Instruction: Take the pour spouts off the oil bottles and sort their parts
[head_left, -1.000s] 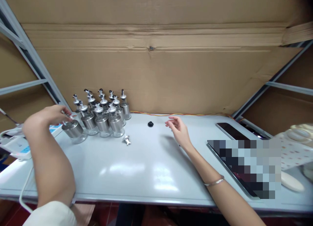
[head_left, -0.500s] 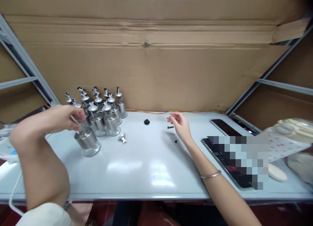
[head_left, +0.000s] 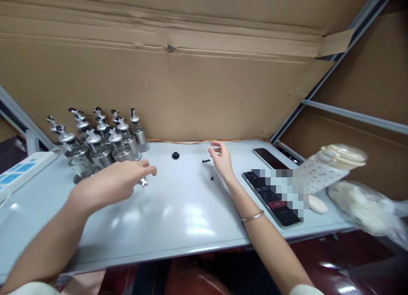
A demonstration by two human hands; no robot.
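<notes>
Left hand (head_left: 116,180) loosely spread above metal spout (head_left: 144,182); right hand (head_left: 222,160) spread; spout-topped glass bottles (head_left: 101,155) clustered behind, contents unclear.

1 head-worn camera looks forward and down over the glossy pale-grey table (head_left: 159,231), facing the brown cardboard wall (head_left: 223,91) at 12 o'clock. Set near, it spans from cylindrical clear-glass bottles with silver sleeves (head_left: 101,154) at 9 o'clock to a dotted white tumbler (head_left: 330,171) at 3.

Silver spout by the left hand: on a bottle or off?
Off: the silver spout lies on the table, partly behind the left hand.
</notes>
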